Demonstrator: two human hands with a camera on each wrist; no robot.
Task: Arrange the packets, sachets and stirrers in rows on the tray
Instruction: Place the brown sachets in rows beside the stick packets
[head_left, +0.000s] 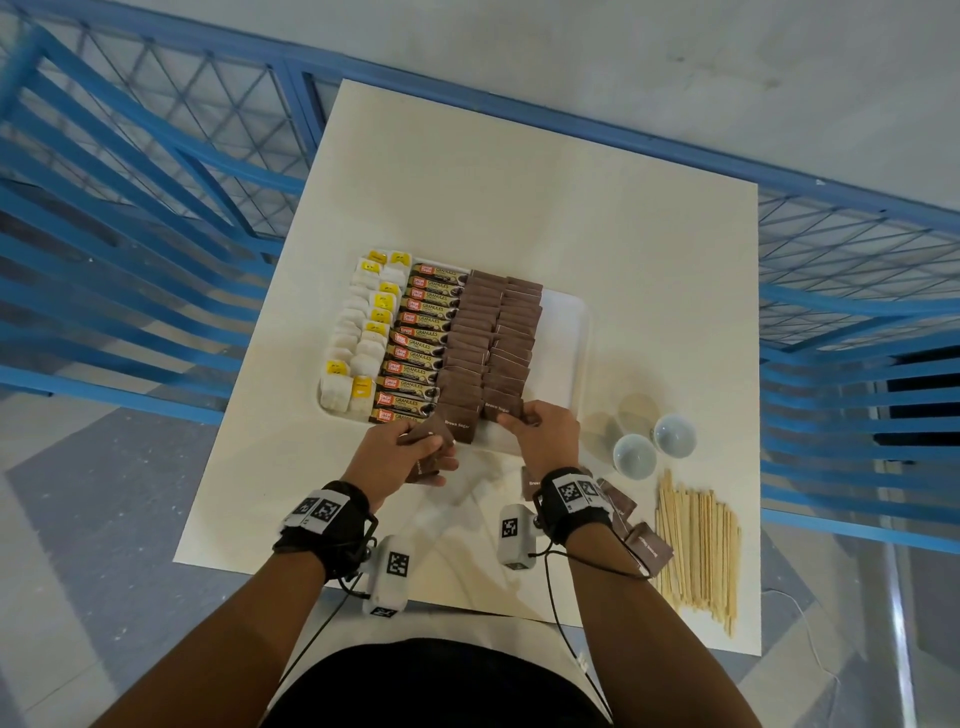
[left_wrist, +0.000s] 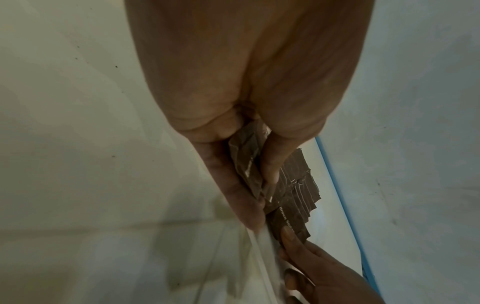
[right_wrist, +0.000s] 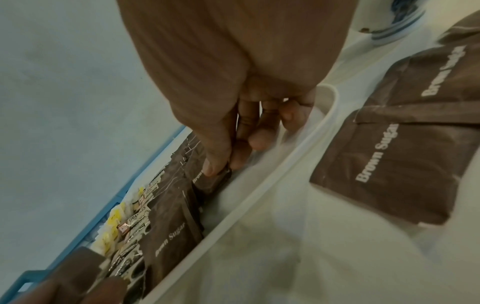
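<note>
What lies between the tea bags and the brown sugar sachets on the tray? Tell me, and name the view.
One column of coffee granule sticks lies between the tea bags and the brown sugar sachets on the tray; the head view shows it.

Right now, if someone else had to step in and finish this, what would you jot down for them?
Left hand: grips a small stack of sugar sachets.
Right hand: pinches one sachet at the near end of the tray's right brown row.
Done: tea bags, coffee sticks and two brown sugar rows laid in rows on the tray.
Left: loose sachets and the stirrers lie on the table beside the right wrist; the tray's right strip is bare.
</note>
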